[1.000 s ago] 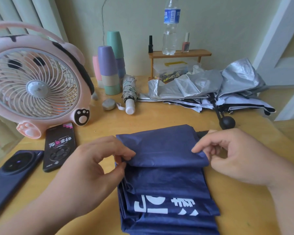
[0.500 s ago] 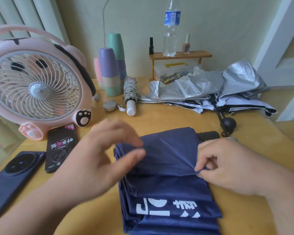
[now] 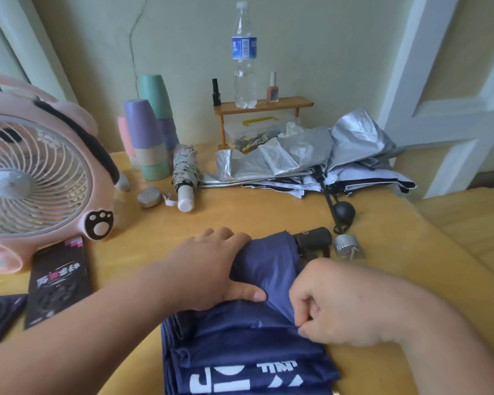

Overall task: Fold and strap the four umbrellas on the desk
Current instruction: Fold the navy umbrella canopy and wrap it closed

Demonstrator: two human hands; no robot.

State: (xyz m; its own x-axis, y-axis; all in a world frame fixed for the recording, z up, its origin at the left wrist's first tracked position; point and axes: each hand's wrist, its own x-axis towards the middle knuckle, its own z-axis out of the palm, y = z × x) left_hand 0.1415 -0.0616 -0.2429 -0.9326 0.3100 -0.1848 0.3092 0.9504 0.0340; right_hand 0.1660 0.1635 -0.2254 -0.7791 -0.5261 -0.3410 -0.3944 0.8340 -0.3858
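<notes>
Navy umbrella: largest item. It lies collapsed on the counter, right of the pink fan and nearer the camera than it. Canopy sits in flat layered pleats, with white lettering on the nearest layer. Its black handle sticks out at the far end, on the side away from the fan.

Silver umbrella: well right of the fan and farther back. Canopy is loose and crumpled, with no strap round it. Its round black knob points toward the camera.

Fan: upright at the counter's left side, grille facing the camera.

Left grip: right of the fan's paw foot, laid over the far part of the navy pleats. Fingertips are hidden under a raised fold and the thumb lies flat across the cloth, so the fold is held between thumb and fingers.

Right grip: farther right of the fan than the left. Fingers are curled tight, and thumb and forefinger pinch the edge of the top navy fold, which runs taut to that point.

Stacked cups: just right of the fan, toward the wall.

Patterned umbrella: rolled tight, right of the fan beside the cups, white handle end toward the camera.

Silver cap: just beside the black handle, on its side away from the fan. Cannot tell what it belongs to.
</notes>
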